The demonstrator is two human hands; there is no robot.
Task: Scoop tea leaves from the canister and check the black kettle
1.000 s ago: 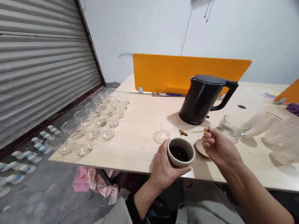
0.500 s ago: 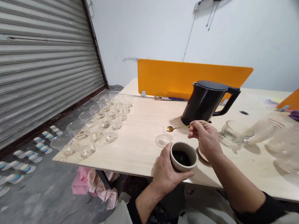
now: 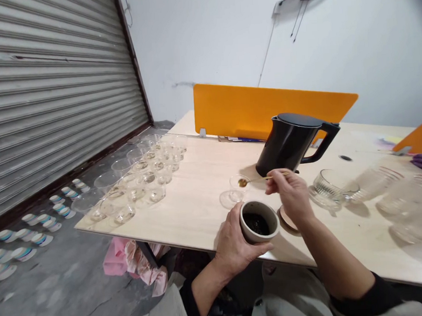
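Note:
My left hand is wrapped around a pale ceramic cup, tilted so its dark contents show. Between the fingertips of my right hand is the thin handle of a small gold spoon. The spoon's bowl is at the mouth of a small clear cup standing on the table. What the spoon carries, if anything, is too small to make out. A round wooden lid or coaster lies under my right wrist, partly hidden.
Rows of clear plastic cups stand at the table's left end. A black kettle is behind my right hand, before an orange divider. To the right are a ribbed glass cup and stacked clear cups on their sides.
The spoon's bowl has tipped and shifted slightly right and down at the small clear cup. My left hand and the ceramic cup have barely moved.

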